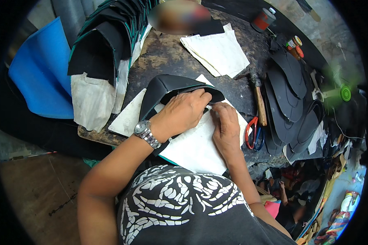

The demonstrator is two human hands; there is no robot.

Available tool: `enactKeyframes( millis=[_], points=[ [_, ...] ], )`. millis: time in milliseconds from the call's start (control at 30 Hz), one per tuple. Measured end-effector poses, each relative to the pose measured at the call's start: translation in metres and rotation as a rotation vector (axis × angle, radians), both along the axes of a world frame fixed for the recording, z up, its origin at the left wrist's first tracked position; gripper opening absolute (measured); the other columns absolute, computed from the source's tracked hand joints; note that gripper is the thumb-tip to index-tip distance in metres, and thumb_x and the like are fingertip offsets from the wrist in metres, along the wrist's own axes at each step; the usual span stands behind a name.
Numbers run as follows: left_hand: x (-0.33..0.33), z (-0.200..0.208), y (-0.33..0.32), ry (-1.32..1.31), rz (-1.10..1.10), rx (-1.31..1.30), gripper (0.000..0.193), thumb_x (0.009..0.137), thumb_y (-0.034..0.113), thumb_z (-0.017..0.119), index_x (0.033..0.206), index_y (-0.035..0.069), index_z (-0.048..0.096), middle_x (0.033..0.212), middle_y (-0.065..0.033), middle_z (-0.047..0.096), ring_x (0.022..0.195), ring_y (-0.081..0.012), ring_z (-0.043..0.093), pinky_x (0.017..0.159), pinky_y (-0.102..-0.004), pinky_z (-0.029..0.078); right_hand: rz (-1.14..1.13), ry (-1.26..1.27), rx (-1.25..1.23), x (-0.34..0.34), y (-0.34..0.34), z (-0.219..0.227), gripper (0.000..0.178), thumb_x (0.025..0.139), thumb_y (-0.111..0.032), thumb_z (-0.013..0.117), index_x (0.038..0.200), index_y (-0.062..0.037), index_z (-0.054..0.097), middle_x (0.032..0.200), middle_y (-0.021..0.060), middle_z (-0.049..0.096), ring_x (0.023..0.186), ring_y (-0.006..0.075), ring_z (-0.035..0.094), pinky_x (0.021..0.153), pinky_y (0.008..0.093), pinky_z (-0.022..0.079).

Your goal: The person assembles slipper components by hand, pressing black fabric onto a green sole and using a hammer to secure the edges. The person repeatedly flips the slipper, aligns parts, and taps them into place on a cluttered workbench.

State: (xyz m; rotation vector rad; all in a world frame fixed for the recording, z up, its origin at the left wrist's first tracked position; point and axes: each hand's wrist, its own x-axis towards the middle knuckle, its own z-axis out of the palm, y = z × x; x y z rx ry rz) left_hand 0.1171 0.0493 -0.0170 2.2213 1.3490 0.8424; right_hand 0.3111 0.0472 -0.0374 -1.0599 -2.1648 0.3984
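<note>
The left hand [184,112] lies palm down with its fingers curled over the edge of a curved black leather piece [167,87], pressing it against the white paper sheet [196,147] beneath; a metal wristwatch [146,133] sits on that wrist. Just beside it, the right hand [226,126] rests on the same sheet with its fingers closed around a small slim tool [210,108], whose tip meets the leather edge right at the left fingertips; what kind of tool it is cannot be made out. Both hands work on a dark, stained worktop [171,57]. Just to the right of the right hand lie red-handled scissors [252,132], and beyond them a hammer [258,100] with a wooden handle. Further right, black sole-shaped cutouts [288,94] are stacked in an overlapping row. Beyond the hands, a pile of white sheets [216,51] lies on the worktop. Up and to the left of the left hand, a fanned stack of black pieces with green edges [102,45] rests beside a blue foam sheet [43,71].
</note>
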Motion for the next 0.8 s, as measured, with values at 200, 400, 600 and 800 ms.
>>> enactKeyframes(
  millis=[200, 400, 600, 800],
  points=[
    [0.001, 0.005, -0.003, 0.001, 0.065, -0.049, 0.019, 0.09, 0.008, 0.065, 0.104, -0.001, 0.058, 0.093, -0.0195, 0.062, 0.085, -0.0407, 0.064, 0.075, -0.0472, 0.053, 0.015, -0.046, 0.044, 0.001, 0.0, 0.0, 0.029, 0.077, 0.009, 0.063, 0.104, 0.0001, 0.067, 0.112, 0.0135, 0.064, 0.105, 0.033, 0.061, 0.092, 0.0421, 0.047],
    [0.012, 0.005, 0.004, 0.103, 0.151, -0.079, 0.014, 0.093, 0.011, 0.064, 0.099, 0.0, 0.058, 0.088, -0.0198, 0.063, 0.081, -0.0413, 0.064, 0.072, -0.0483, 0.052, 0.028, -0.066, 0.092, -0.001, -0.002, 0.003, 0.03, 0.076, 0.01, 0.064, 0.104, 0.0012, 0.066, 0.112, 0.0146, 0.064, 0.106, 0.0337, 0.061, 0.091, 0.0421, 0.049],
    [0.01, 0.004, 0.008, 0.1, 0.142, -0.054, 0.012, 0.093, 0.009, 0.064, 0.097, 0.0, 0.057, 0.085, -0.0202, 0.065, 0.078, -0.0408, 0.065, 0.069, -0.0492, 0.052, -0.03, 0.069, 0.003, 0.0, -0.006, 0.002, 0.035, 0.072, 0.014, 0.061, 0.105, 0.0028, 0.062, 0.111, 0.0186, 0.063, 0.106, 0.0364, 0.061, 0.09, 0.045, 0.05],
    [0.004, 0.001, 0.013, 0.053, 0.098, -0.076, 0.014, 0.094, 0.01, 0.065, 0.102, 0.001, 0.057, 0.087, -0.0197, 0.068, 0.082, -0.041, 0.067, 0.071, -0.0476, 0.053, 0.109, 0.079, 0.015, 0.014, -0.006, 0.0, 0.046, 0.071, 0.017, 0.054, 0.112, -0.0027, 0.058, 0.127, 0.0194, 0.059, 0.111, 0.0395, 0.06, 0.102, 0.0495, 0.045]
  ],
)
